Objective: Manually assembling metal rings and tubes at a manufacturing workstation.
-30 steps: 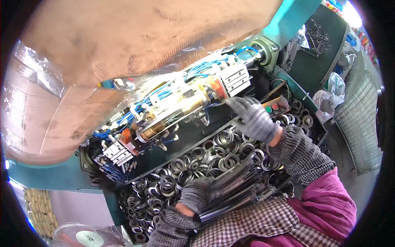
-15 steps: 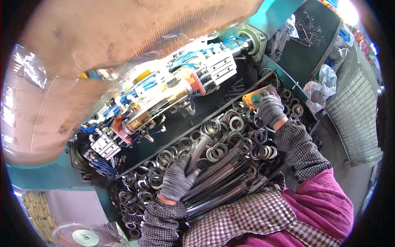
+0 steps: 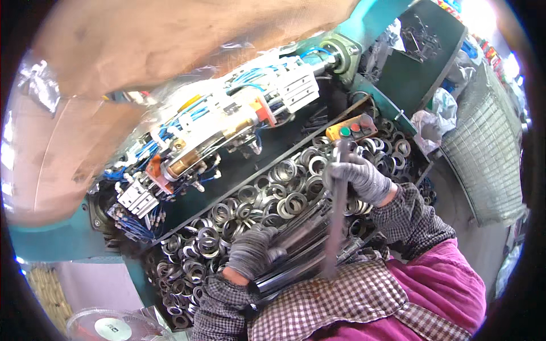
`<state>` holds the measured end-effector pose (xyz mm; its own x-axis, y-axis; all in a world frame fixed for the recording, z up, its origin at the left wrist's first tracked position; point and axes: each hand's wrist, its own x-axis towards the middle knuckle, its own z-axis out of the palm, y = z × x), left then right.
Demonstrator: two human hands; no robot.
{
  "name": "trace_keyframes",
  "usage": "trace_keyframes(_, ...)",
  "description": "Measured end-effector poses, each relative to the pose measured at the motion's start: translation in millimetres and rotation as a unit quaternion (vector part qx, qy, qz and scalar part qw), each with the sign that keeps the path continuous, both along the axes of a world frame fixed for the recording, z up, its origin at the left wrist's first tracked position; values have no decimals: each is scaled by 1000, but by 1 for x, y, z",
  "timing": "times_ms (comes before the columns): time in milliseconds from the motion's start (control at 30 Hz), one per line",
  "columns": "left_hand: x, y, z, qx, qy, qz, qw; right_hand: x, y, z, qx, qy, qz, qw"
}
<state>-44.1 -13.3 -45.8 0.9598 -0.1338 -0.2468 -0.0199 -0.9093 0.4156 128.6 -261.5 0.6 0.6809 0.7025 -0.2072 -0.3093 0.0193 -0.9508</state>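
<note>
My right hand [image 3: 361,176], in a grey striped glove, is closed on the upper part of a long flat metal bar [image 3: 335,224], which is smeared by motion. The bar hangs steeply over a bundle of dark metal bars [image 3: 298,241] in front of my apron. My left hand [image 3: 253,250], gloved alike, is curled at the left end of that bundle; what its fingers hold, if anything, is hidden. Many loose steel rings [image 3: 294,203] lie beyond and beside the bars.
A yellow control box [image 3: 347,129] with green and red buttons sits beyond my right hand. Across the ring tray stands a machine [image 3: 227,131] with cylinders and blue hoses. A wire mesh panel [image 3: 483,142] leans at right, and a fan [image 3: 114,327] stands at lower left.
My right hand has left the control box, come nearer and now holds the flat bar. That bar was earlier by my left hand, whose fingers have since curled in.
</note>
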Motion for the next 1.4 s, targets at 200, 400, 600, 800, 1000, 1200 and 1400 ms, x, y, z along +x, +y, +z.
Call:
trace_keyframes(200,22,10,3,-73,48,18,996,-30,-1,-26,-77,59,121,988)
trace_keyframes(400,35,12,-1,-70,-28,56,996,-63,19,-27,-88,170,233,954)
trace_keyframes(600,29,-2,-14,-128,-47,25,990,74,-41,-79,-533,-723,-150,414)
trace_keyframes(800,16,-6,-3,-141,-26,60,988,96,-23,-111,-548,-623,-135,542)
trace_keyframes(1000,17,-3,1,-116,-20,48,992,69,-28,-78,-525,-468,-78,707)
trace_keyframes(1200,18,0,-2,-233,-6,35,972,-2,-5,-100,-463,-566,63,679)
trace_keyframes(1400,16,26,-34,-290,-23,58,955,-6,-7,-106,-298,-609,17,735)
